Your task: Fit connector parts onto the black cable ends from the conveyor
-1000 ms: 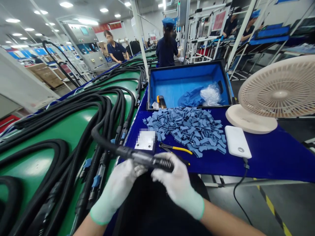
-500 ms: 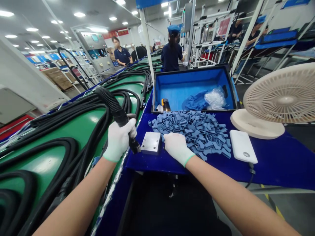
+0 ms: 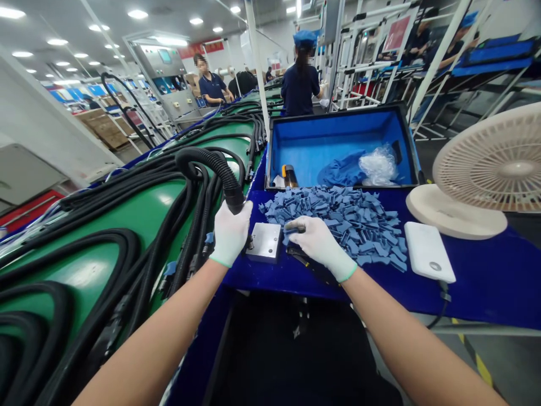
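Observation:
My left hand (image 3: 231, 231), in a white glove, is wrapped round the end of a black corrugated hose (image 3: 217, 169). The hose's lower tip, partly hidden by the hand, meets the left side of a flat metal block (image 3: 264, 241). My right hand (image 3: 316, 242), gloved too, has its fingers pinched together just right of the block. A bit of a small blue plastic piece (image 3: 287, 237) shows at those fingertips, mostly covered. Behind and right of this hand spreads a heap of similar blue pieces (image 3: 359, 225). A thin black-and-yellow tool (image 3: 298, 257) lies under the right hand.
A blue bin (image 3: 338, 132) holding a cloth and clear plastic stands behind the heap. To the right are a white box (image 3: 429, 254) with a cable and a beige fan (image 3: 507, 163). Black hoses cover the green conveyor (image 3: 84, 214) at left. Co-workers stand farther back.
My left hand has carried the hose end right, against the metal block. My right hand has shifted slightly right, uncovering the black-and-yellow tool. The view has moved a little.

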`<state>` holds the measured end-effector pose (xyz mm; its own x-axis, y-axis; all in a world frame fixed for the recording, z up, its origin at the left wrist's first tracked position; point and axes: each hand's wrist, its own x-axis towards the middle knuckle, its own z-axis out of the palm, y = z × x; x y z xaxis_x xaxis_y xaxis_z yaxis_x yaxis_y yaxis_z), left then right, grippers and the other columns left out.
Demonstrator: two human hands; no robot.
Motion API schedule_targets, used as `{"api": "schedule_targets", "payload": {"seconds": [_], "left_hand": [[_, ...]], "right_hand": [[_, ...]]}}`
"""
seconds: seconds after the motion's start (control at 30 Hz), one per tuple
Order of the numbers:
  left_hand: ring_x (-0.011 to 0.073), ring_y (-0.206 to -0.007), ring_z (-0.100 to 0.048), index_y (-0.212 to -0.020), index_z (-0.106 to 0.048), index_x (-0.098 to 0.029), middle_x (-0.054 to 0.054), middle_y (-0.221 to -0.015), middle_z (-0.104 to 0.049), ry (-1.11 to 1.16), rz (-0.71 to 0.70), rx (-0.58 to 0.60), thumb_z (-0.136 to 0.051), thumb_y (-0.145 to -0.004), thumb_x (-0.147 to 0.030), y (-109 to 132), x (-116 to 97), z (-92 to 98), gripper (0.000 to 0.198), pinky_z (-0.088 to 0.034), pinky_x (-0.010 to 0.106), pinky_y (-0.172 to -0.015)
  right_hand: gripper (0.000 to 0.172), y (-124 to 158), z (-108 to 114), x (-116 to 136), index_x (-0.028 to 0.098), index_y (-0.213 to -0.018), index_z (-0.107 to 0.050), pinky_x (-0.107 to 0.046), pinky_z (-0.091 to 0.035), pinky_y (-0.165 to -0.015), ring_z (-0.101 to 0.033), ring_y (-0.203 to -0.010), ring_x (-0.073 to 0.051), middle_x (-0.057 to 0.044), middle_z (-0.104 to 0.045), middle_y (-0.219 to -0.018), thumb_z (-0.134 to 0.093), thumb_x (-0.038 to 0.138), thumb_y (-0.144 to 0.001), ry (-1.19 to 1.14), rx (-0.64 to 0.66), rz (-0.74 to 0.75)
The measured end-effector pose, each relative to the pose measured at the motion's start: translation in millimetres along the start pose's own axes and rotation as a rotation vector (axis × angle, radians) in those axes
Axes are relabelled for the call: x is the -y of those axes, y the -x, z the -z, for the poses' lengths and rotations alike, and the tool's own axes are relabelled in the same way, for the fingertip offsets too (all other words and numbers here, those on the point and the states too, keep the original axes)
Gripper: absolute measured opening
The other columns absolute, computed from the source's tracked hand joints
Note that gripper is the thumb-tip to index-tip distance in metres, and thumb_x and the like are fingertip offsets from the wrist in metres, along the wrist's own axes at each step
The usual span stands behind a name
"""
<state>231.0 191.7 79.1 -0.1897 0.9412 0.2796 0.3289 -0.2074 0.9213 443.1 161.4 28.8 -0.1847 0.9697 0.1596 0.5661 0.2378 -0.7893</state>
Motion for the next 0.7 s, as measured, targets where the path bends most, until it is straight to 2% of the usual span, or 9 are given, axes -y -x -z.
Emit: {"api": "schedule_targets", "payload": {"seconds": [0.07, 0.17, 0.23, 0.3, 0.37, 0.47, 0.57, 0.7], "left_hand": [[0.0147, -0.056, -0.052, -0.098, -0.064, -0.016, -0.002, -0.063, -0.058, -0.014, -0.022, 0.024, -0.069, -0.083, -0.042, -2, 1, 0.1, 0.03, -0.044, 0.028, -0.061], [0.0166, -0.054, -0.054, -0.105, -0.065, -0.014, -0.002, -0.058, -0.058, 0.006, -0.039, 0.108, -0.067, -0.084, -0.042, -8, 5, 3.9, 0.035, -0.045, 0.029, -0.058], [0.0185, -0.059, -0.059, -0.107, -0.065, -0.013, 0.001, -0.062, -0.062, 0.011, -0.052, 0.144, -0.068, -0.084, -0.041, -12, 8, 7.6, 0.037, -0.048, 0.031, -0.063], [0.0199, -0.069, -0.063, -0.106, -0.066, -0.013, 0.003, -0.071, -0.068, 0.014, -0.068, 0.159, -0.07, -0.083, -0.04, -15, 11, 10.7, 0.036, -0.05, 0.033, -0.072], [0.0205, -0.074, -0.065, -0.107, -0.067, -0.013, 0.004, -0.078, -0.07, 0.027, -0.074, 0.176, -0.071, -0.083, -0.041, -17, 14, 12.4, 0.036, -0.05, 0.033, -0.077], [0.0206, -0.076, -0.064, -0.109, -0.066, -0.012, 0.005, -0.082, -0.069, 0.068, -0.062, 0.216, -0.07, -0.085, -0.04, -19, 19, 12.3, 0.038, -0.051, 0.033, -0.076], [0.0203, -0.075, -0.064, -0.111, -0.065, -0.012, 0.005, -0.08, -0.068, 0.118, -0.043, 0.243, -0.069, -0.086, -0.041, -20, 22, 10.0, 0.039, -0.052, 0.034, -0.076], [0.0197, -0.076, -0.065, -0.113, -0.064, -0.014, 0.005, -0.084, -0.068, 0.168, -0.036, 0.235, -0.074, -0.083, -0.043, -16, 14, 10.4, 0.043, -0.054, 0.034, -0.078]], "right_hand": [[0.029, -5, -2, 11, 0.017, -0.112, -0.075, -0.032, -0.053, -0.09, -0.069, -0.096, -0.021, -0.007, -0.076, -0.107, -0.063, 0.023, -0.086, -0.104, -0.001, 0.057], [0.025, -18, -13, 29, 0.017, -0.106, -0.075, -0.032, -0.05, -0.09, -0.067, -0.096, -0.02, -0.007, -0.074, -0.107, -0.064, 0.019, -0.085, -0.117, 0.032, 0.186], [0.019, -28, -22, 38, 0.017, -0.1, -0.074, -0.028, -0.049, -0.081, -0.065, -0.086, -0.017, -0.005, -0.073, -0.1, -0.062, 0.019, -0.086, -0.135, 0.12, 0.222], [0.012, -38, -31, 42, 0.016, -0.09, -0.07, -0.026, -0.046, -0.069, -0.06, -0.073, -0.014, -0.002, -0.069, -0.084, -0.061, 0.024, -0.088, -0.157, 0.189, 0.223], [0.015, -47, -39, 42, 0.016, -0.078, -0.065, -0.025, -0.04, -0.062, -0.053, -0.063, -0.012, 0.002, -0.061, -0.07, -0.063, 0.028, -0.086, -0.164, 0.211, 0.214], [0.025, -57, -50, 38, 0.016, -0.068, -0.06, -0.024, -0.035, -0.056, -0.046, -0.057, -0.011, 0.005, -0.052, -0.06, -0.068, 0.036, -0.082, -0.181, 0.244, 0.185], [0.034, -63, -53, 34, 0.015, -0.065, -0.062, -0.023, -0.035, -0.054, -0.045, -0.057, -0.01, 0.004, -0.052, -0.06, -0.068, 0.045, -0.082, -0.202, 0.272, 0.144], [0.039, -63, -50, 35, 0.013, -0.069, -0.07, -0.024, -0.037, -0.055, -0.049, -0.058, -0.012, 0.002, -0.058, -0.061, -0.072, 0.051, -0.077, -0.204, 0.307, 0.137]]}}
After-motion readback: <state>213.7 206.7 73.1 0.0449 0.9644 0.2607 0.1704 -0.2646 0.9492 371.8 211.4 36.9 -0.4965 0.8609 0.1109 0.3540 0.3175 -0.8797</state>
